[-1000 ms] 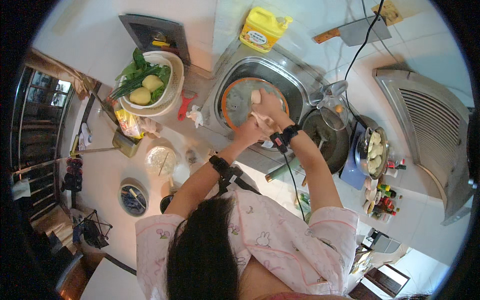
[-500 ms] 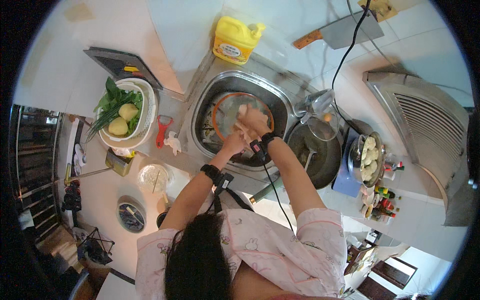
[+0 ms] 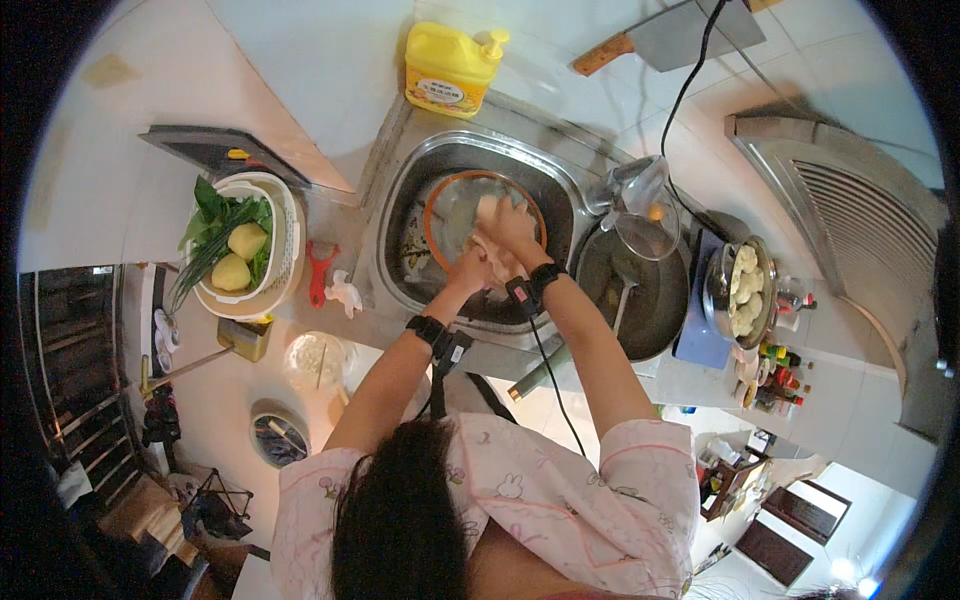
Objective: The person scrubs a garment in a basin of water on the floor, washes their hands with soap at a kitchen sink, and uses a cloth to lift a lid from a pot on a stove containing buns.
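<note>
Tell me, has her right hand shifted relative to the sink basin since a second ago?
No. The right hand stays over the orange-rimmed bowl inside the sink; only the camera view shifted.

- Your left hand [image 3: 470,270] and right hand [image 3: 510,228] sit over a round basin [image 3: 450,200] with an orange rim, inside the silver steel sink [image 3: 400,230].
- Each of your wrists wears a black band [image 3: 427,329].
- Your top [image 3: 560,500] is pale pink, printed with small white rabbits.
- The bottle [image 3: 447,68] behind the sink is bright yellow with a red and blue label.
- The white basket [image 3: 285,235] holds green leaves and two yellow potatoes [image 3: 238,255].
- The peeler [image 3: 319,272] beside it is red.
- The pan [image 3: 640,300] right of the sink is dark grey.
</note>
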